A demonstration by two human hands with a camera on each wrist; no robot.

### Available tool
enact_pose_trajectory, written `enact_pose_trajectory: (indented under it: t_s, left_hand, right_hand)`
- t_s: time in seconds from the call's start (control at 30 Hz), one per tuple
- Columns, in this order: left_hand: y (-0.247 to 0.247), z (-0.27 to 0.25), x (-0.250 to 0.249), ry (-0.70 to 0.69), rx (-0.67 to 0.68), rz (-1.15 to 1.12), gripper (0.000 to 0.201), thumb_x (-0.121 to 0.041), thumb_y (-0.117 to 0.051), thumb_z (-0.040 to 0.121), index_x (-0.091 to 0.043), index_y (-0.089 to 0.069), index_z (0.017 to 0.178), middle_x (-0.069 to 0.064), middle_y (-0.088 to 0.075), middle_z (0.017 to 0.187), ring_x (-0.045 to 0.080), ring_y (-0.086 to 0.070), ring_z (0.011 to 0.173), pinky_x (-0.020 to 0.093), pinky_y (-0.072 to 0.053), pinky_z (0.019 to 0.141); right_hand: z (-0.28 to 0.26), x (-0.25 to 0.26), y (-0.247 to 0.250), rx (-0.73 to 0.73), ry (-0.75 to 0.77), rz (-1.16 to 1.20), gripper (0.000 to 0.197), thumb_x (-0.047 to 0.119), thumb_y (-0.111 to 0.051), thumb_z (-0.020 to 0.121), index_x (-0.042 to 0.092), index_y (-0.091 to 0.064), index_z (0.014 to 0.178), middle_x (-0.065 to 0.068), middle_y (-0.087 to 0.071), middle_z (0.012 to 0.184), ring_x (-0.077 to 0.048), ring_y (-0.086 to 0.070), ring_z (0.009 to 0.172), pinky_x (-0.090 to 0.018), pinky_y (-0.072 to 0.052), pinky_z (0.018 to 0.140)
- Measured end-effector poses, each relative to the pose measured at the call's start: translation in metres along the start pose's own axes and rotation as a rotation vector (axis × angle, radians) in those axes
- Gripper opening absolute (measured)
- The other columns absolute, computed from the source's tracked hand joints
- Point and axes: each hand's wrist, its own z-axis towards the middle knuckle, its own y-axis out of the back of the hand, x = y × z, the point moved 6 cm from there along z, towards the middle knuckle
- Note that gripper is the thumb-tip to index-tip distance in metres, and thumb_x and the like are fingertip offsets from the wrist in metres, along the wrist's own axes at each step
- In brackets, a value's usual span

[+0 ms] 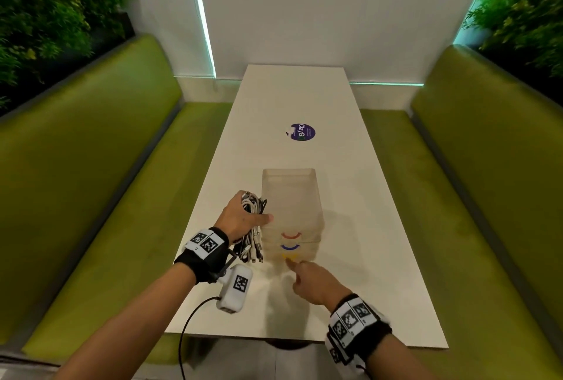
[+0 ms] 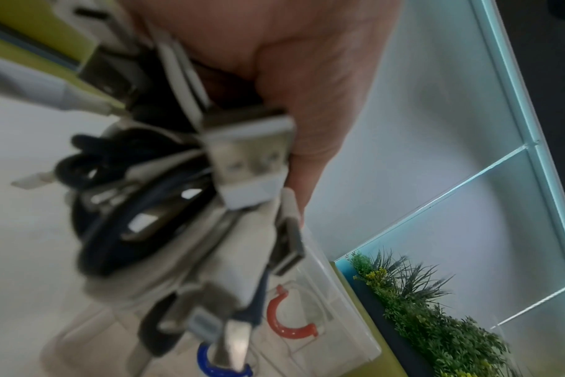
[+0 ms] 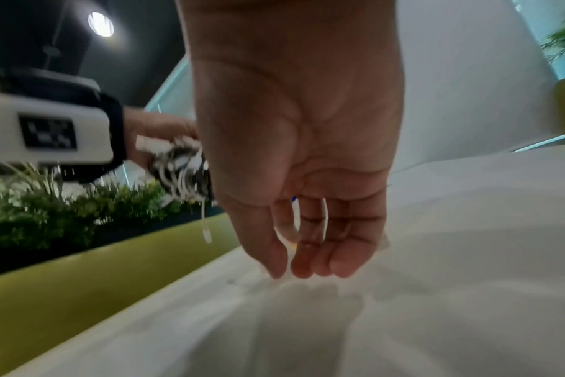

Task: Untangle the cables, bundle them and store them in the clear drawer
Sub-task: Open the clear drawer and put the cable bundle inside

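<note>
A clear plastic drawer unit (image 1: 291, 197) stands on the white table (image 1: 365, 227), its front showing a red handle (image 1: 291, 235), a blue handle (image 1: 290, 247) and a yellow handle (image 1: 288, 256); all drawers look closed. My left hand (image 1: 240, 219) grips a bundle of white and black cables (image 1: 254, 227) just left of the unit, plugs hanging down. In the left wrist view the cable bundle (image 2: 178, 191) and USB plugs fill the frame, with the red handle (image 2: 286, 321) behind. My right hand (image 1: 307, 279) reaches toward the yellow handle with relaxed fingers (image 3: 307, 255), holding nothing.
A purple round sticker (image 1: 301, 132) lies on the table beyond the unit. Green benches (image 1: 106, 197) flank both sides, with plants (image 1: 45, 20) behind them. A white sensor box with a black cord (image 1: 236, 286) hangs from my left wrist near the table's front edge.
</note>
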Motion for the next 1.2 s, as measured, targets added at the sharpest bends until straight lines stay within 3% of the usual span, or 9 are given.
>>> enact_pose_trajectory:
  t_s: [0.07,0.17,0.3,0.43,0.57,0.77,0.93,1.07,1.2]
  left_hand:
    - [0.0,0.0,0.002,0.003,-0.003,-0.005,0.066,-0.039,-0.087,0.049,-0.022,-0.054,0.103,0.003,-0.069,0.103,0.024,-0.066,0.096,0.046,-0.053,0.091]
    - [-0.001,0.002,0.006,0.023,-0.015,-0.028,0.074,-0.041,-0.088,0.049,-0.02,-0.053,0.111,0.003,-0.068,0.108,0.024,-0.065,0.1,0.047,-0.051,0.092]
    - [-0.003,0.0,0.009,0.02,-0.027,-0.091,0.06,-0.028,-0.088,0.059,-0.017,-0.055,0.108,0.004,-0.07,0.105,0.023,-0.067,0.097,0.046,-0.052,0.091]
    - [-0.004,0.002,0.012,0.026,-0.034,-0.145,0.058,-0.026,-0.088,0.06,-0.017,-0.056,0.107,0.004,-0.071,0.104,0.023,-0.068,0.096,0.046,-0.053,0.09]
    - [-0.006,0.004,0.015,0.022,-0.016,-0.152,0.06,-0.029,-0.088,0.057,-0.016,-0.055,0.106,0.005,-0.071,0.103,0.024,-0.069,0.094,0.046,-0.055,0.088]
    - [-0.006,0.007,0.014,0.009,-0.019,-0.145,0.057,-0.023,-0.088,0.062,-0.014,-0.055,0.107,0.006,-0.071,0.104,0.023,-0.069,0.094,0.045,-0.055,0.088]
    - [-0.006,0.004,0.014,0.007,-0.027,-0.167,0.057,-0.022,-0.087,0.064,-0.013,-0.054,0.109,0.008,-0.07,0.105,0.025,-0.068,0.095,0.046,-0.055,0.088]
    - [0.001,-0.003,0.01,-0.02,-0.068,-0.089,0.058,-0.027,-0.087,0.064,-0.016,-0.052,0.109,0.005,-0.067,0.105,0.023,-0.065,0.096,0.044,-0.054,0.088]
    - [0.017,-0.034,-0.008,-0.118,-0.195,-0.101,0.047,-0.022,-0.082,0.071,-0.023,-0.052,0.107,0.002,-0.066,0.099,0.025,-0.065,0.093,0.041,-0.055,0.081]
  right_hand:
    - [0.009,0.003,-0.007,0.012,-0.028,-0.043,0.068,0.018,-0.043,0.092,0.022,-0.011,0.151,-0.016,-0.048,0.135,-0.033,-0.054,0.115,-0.038,-0.045,0.092]
    - [0.013,0.006,-0.012,-0.008,-0.042,-0.064,0.067,0.017,-0.042,0.092,0.018,-0.01,0.151,-0.017,-0.046,0.135,-0.033,-0.053,0.116,-0.038,-0.045,0.092]
    - [0.007,0.004,-0.011,-0.081,-0.042,0.125,0.065,0.016,-0.051,0.088,0.016,-0.024,0.147,-0.012,-0.056,0.119,-0.028,-0.058,0.106,-0.033,-0.046,0.087]
    - [-0.023,0.011,-0.022,-0.008,0.012,0.191,0.059,0.022,-0.057,0.085,0.018,-0.038,0.141,0.0,-0.056,0.097,-0.02,-0.058,0.092,-0.025,-0.044,0.079]
    - [-0.055,0.015,-0.037,0.112,0.021,0.118,0.052,0.026,-0.056,0.086,0.019,-0.048,0.137,-0.005,-0.066,0.108,-0.022,-0.059,0.107,-0.025,-0.044,0.086]
    - [-0.05,0.013,-0.011,-0.143,0.022,0.067,0.043,0.022,-0.054,0.089,0.021,-0.051,0.132,-0.005,-0.049,0.125,-0.022,-0.046,0.117,-0.03,-0.041,0.092]
    - [-0.047,0.018,-0.029,-0.015,0.042,0.019,0.028,0.022,-0.061,0.086,0.017,-0.063,0.113,-0.007,-0.057,0.115,-0.025,-0.056,0.106,-0.026,-0.039,0.077]
    - [-0.057,0.028,-0.007,-0.092,0.083,0.255,0.052,0.04,-0.068,0.08,0.023,-0.055,0.128,0.002,-0.053,0.12,-0.009,-0.051,0.095,-0.02,-0.039,0.077]
    - [-0.069,0.047,0.055,-0.303,0.137,0.634,0.08,0.057,-0.071,0.071,0.029,-0.039,0.14,0.012,-0.044,0.133,-0.002,-0.048,0.11,-0.019,-0.042,0.089]
